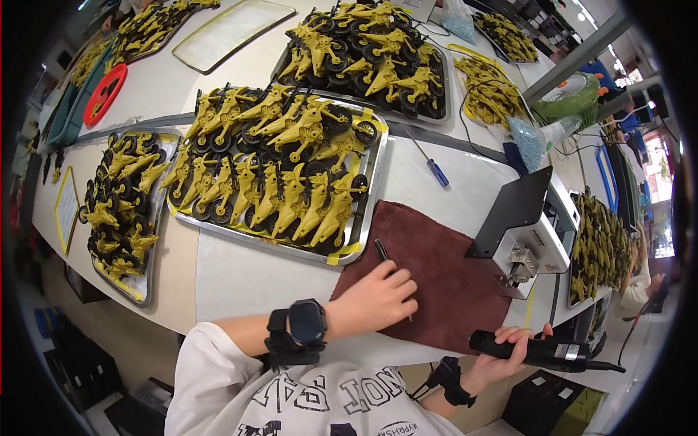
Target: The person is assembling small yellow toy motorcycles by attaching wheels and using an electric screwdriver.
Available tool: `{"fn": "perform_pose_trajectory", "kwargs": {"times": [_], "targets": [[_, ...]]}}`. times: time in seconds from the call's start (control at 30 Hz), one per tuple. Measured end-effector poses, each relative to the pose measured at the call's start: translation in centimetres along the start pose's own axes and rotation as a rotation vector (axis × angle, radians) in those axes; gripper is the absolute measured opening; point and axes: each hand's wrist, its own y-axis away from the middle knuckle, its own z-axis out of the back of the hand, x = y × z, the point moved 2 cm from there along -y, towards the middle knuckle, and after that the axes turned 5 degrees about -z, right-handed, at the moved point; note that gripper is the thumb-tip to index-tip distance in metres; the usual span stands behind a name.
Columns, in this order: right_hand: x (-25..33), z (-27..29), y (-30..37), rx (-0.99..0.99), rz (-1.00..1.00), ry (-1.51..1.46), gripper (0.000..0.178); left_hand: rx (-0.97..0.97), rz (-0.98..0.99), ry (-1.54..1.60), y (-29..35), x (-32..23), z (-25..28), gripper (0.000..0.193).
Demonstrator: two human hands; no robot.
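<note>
A worker in a white printed shirt (313, 400) is leaning over a counter (240, 272) crowded with yellow-and-black toy bikes (309, 134). The left hand (372, 296), with a black watch (307, 322) on its wrist, is curling its fingers around a slim black tool (381, 249), whose upper end is poking out over the left side of a maroon cloth (443, 283). The right hand (512, 350) is wrapping its fingers around a thick black driver (545, 354), which is lying nearly level by the cloth's lower right corner, its cord trailing off to the right. A black band (458, 389) is circling the right wrist

Just beyond the driver, a white-and-black machine (545, 251) is standing at the cloth's right edge. A blue-handled screwdriver (438, 173) is lying past the cloth's far edge. Left of the cloth, a metal tray (375, 178) is holding the toy bikes in packed rows, while a second tray (447, 94) behind it is carrying a heaped pile and a narrower tray (164, 203) at left is bearing more. Farther off, a red dish (93, 110) is resting near the left side, and a bag of pale blue beads (531, 142) is sitting beyond the machine
</note>
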Motion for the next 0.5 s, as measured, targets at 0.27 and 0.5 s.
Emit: {"fn": "perform_pose_trajectory", "kwargs": {"times": [0.27,0.5], "targets": [[-0.2,0.2,0.2,0.154,-0.009,-0.001,0.053,-0.19,0.052,0.293,2.5,-0.1,4.4,0.052],[0.3,-0.7,0.6,0.107,-0.034,-0.04,0.054,-0.57,1.004,-0.446,14.1,19.8,20.6,0.042]]}}
